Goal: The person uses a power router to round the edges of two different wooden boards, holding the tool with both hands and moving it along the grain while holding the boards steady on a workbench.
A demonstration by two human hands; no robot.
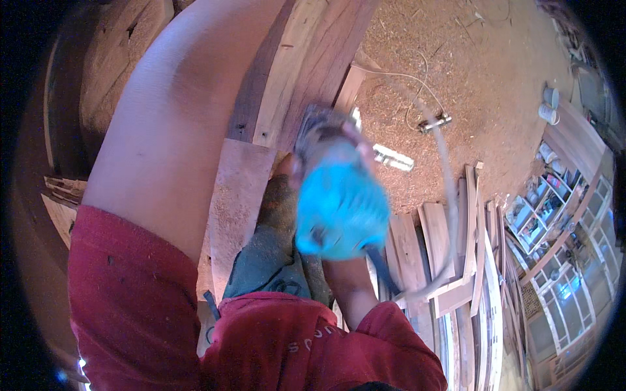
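A teal corded power tool [342, 208], blurred by motion, is tilted at the near end of the reddish-brown board [323, 58]. Its exact kind I cannot make out; a dark base shows at its far end. My right hand [366, 148] is closed round the tool, with part of the fingers hidden behind the housing. Alongside lies a paler wooden strip [284, 78]. My left arm [166, 124] stretches forward across the left side, and its hand is beyond the upper edge, out of view.
Wood shavings cover the floor [398, 104]. A pale cord [450, 176] loops to the right of the tool. Several long planks [466, 241] lie at the lower right. White buckets [548, 115] and a divided white rack [538, 208] stand farther right.
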